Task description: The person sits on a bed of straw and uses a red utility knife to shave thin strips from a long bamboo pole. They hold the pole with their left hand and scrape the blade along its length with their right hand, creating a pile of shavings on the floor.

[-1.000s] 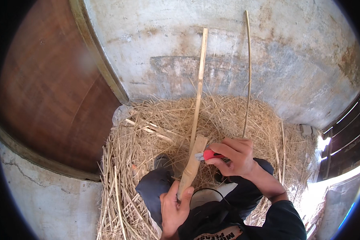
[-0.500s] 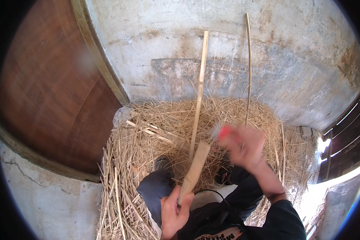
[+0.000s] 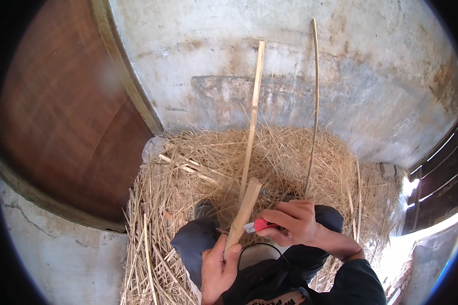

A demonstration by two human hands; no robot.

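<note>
My left hand (image 3: 217, 267) grips the lower end of a short pale wooden stick (image 3: 243, 213), holding it tilted up and away from me. My right hand (image 3: 291, 223) holds a small red-handled knife (image 3: 259, 225) with its blade against the stick's right side, near the middle. Both hands are in front of my dark-trousered knees (image 3: 196, 244). A long thin split stick (image 3: 253, 114) and a thinner curved strip (image 3: 314, 107) lean against the wall behind.
A big heap of dry straw (image 3: 198, 173) lies around my legs on the floor. A stained concrete wall (image 3: 300, 56) rises behind it. A brown wooden door (image 3: 66, 127) stands at the left. Dark slatted boards (image 3: 442, 173) show at the right.
My right hand swung up and away from the stick with the knife, then came back down against the stick. My left hand kept holding the stick in place.
</note>
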